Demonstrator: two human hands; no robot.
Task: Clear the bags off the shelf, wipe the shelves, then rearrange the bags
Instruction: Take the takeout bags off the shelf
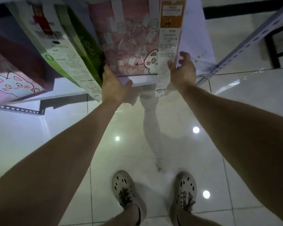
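Presently, head view only, looking steeply down past both bare forearms.

Task item: the centre pink bag (126, 38), cartoon cat face printed near its lower right, stood upright on the white shelf (65, 87) at the front edge. Its white side panel (169, 38), with an orange label near the top, faced right.

Left hand (113, 82): palm lay against the bag's lower left corner, in the gap between it and the green bag (75, 39) just beside it. Fingers ran straight and together up that gap; fingertips were hidden between the 2 bags. Thumb was spread wide, pointing right under the bag's bottom edge.

Right hand (184, 70): held at the bag's lower right, beside the white side panel. Fingers were relaxed, loosely curved and spread apart, gripping nothing. Thumb tip sat at the panel's edge; contact could not be confirmed.

Other bags: a 2nd pink cat bag (11, 82) stood at the far left on the same shelf, left of the green one.

Surroundings: perforated grey metal upright (245, 46) at the shelf's right corner; glossy pale floor tiles (137, 128) with 3 light reflections; 2 perforated shoes (123, 188) below.
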